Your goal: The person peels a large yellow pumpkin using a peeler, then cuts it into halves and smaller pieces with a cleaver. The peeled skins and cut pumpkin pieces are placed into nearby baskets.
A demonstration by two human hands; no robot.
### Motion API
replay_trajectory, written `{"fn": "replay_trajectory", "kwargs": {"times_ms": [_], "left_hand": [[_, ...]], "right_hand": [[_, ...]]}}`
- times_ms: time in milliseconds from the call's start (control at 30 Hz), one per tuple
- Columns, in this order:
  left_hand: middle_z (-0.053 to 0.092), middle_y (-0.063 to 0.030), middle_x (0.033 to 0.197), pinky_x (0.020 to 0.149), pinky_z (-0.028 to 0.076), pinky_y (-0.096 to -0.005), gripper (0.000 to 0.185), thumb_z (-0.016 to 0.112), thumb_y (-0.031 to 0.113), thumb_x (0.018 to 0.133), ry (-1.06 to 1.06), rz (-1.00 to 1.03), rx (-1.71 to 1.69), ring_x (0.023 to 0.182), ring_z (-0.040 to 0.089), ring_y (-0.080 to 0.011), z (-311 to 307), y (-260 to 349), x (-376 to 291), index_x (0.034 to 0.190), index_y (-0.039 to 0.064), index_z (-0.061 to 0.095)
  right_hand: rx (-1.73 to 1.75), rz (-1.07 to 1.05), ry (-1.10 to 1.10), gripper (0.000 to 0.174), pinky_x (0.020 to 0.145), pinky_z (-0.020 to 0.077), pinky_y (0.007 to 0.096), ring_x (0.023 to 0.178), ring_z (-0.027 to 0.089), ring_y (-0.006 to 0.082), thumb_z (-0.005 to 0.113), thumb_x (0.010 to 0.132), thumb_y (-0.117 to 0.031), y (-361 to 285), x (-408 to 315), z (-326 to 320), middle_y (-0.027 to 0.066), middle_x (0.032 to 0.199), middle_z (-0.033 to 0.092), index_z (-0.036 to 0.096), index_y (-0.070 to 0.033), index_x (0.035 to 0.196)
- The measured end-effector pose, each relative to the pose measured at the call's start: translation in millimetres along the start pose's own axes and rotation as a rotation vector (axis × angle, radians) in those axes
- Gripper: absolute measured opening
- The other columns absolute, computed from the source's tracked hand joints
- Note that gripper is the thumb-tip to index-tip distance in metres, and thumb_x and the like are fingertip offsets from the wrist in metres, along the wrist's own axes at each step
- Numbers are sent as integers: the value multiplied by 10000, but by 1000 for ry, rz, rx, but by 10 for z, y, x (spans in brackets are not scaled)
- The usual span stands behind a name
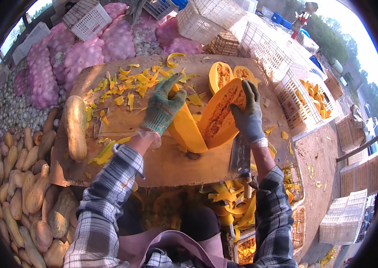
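Note:
My left hand [164, 104], in a green knit glove, grips a peeled orange squash piece [186, 131] whose smooth outer side faces up. In my right hand [250, 114], gloved in grey, is the other long squash half [224, 114], its seedy, stringy inside showing. The lower ends of the two pieces touch on the wooden board [168, 171]. Just beyond stand cut squash pieces [220, 77] with seeds. A broad-bladed cleaver [240, 155] lies below my right hand, its handle over the board's near edge. At the left rests a whole unpeeled squash [76, 129] near a metal peeler [99, 124].
Peel scraps [142, 80] litter the board. Unpeeled squashes [28, 184] are heaped at the left, below pink net sacks [41, 73] of onions or similar bulbs. A white plastic crate [301, 104] of orange pieces stands at the right. Long peels [234, 201] fill a container under the near edge.

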State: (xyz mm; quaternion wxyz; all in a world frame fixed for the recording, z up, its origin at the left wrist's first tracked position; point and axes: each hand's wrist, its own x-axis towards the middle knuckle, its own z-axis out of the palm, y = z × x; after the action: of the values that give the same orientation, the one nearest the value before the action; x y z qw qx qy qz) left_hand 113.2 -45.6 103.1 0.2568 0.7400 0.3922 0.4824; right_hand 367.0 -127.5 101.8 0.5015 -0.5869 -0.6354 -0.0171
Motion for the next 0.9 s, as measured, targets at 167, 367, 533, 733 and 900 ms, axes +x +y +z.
{"fn": "replay_trajectory", "kwargs": {"times_ms": [167, 367, 533, 733, 900], "left_hand": [[501, -58, 1421, 1119, 311, -299, 526, 604, 174, 915, 154, -296, -727, 1270, 461, -155, -461, -996, -56, 1426, 85, 516], [576, -56, 1247, 957, 462, -297, 575, 717, 227, 905, 491, -505, -732, 1091, 558, -154, -376, -1814, -143, 1391, 13, 497], [608, 1, 989, 789, 500, -236, 569, 709, 143, 908, 422, -525, -582, 858, 575, -107, -319, -1866, -45, 1396, -17, 463], [637, -102, 1168, 897, 509, -323, 782, 791, 224, 824, 131, -560, -110, 1032, 627, -209, -579, -1638, -767, 1446, -12, 381], [637, -202, 1209, 959, 478, -381, 750, 821, 296, 760, 117, -935, -84, 1102, 618, -281, -633, -1639, -1074, 1315, -66, 471]], "right_hand": [[578, 530, 182, 708, 988, 476, 305, 1176, 578, 217, 651, 862, 28, 615, -219, 249, 165, 1331, 564, 314, -1, 1484], [701, 620, 199, 599, 919, 516, 288, 1065, 618, 169, 625, 870, 38, 803, -256, 559, 117, 1256, 600, 412, 7, 1430], [895, 465, -26, 664, 906, 516, 278, 1058, 613, 170, 588, 844, 49, 740, 78, 1198, 126, 1270, 595, 370, 32, 1471], [409, 451, -446, 618, 940, 492, 294, 1099, 621, 215, 654, 852, -61, 807, 562, 1941, 189, 1257, 627, 431, 70, 1413], [302, 521, -299, 669, 765, 553, 336, 924, 701, 264, 728, 907, -227, 451, -238, 1515, 257, 1059, 688, 392, 81, 1397]]}}
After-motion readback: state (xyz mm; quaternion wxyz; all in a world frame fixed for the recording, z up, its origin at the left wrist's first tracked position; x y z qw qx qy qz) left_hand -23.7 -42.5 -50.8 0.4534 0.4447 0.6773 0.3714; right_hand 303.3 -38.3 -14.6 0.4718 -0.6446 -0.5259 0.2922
